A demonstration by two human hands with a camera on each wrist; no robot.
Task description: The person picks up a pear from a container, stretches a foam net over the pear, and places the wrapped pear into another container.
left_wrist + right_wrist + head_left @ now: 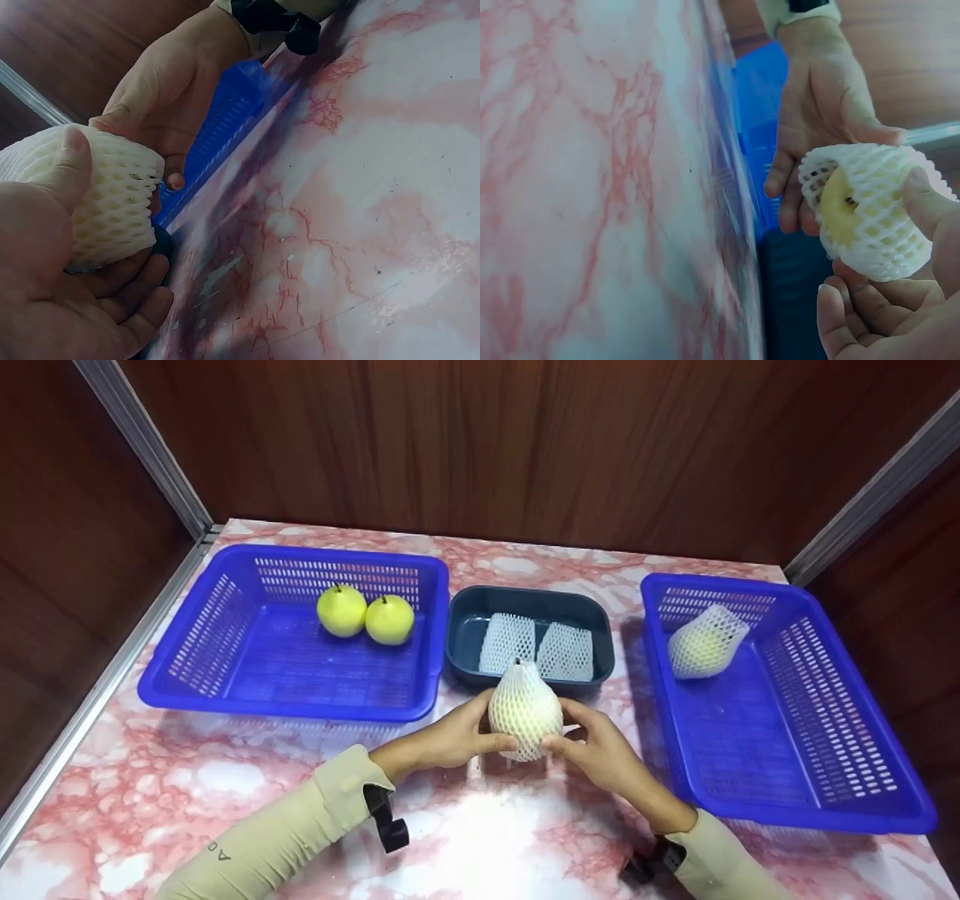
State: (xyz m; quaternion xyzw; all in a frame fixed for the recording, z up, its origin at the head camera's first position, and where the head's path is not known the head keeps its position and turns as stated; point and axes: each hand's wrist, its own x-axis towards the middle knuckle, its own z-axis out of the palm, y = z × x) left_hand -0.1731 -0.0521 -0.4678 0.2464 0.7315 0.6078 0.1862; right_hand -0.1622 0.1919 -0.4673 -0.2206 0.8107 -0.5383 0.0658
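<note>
A pear [526,712] in a white foam net sleeve is held upright between both hands, over the table in front of the dark box. My left hand [457,733] grips its left side, thumb across the front of the net. From the other side my right hand [601,746] grips it, thumb likewise on the front. In the right wrist view the sleeve's open end bares the yellow bottom of the pear [840,206]. The left wrist view shows the foam net [112,199] between both thumbs and the fingers beneath.
A blue basket [292,709] at left holds two bare pears [365,615]. In the dark box [531,598] lie two flat foam nets [508,643]. The right blue basket [750,750] holds one netted pear [705,643]. Wooden panels [480,450] surround the marbled table [247,810].
</note>
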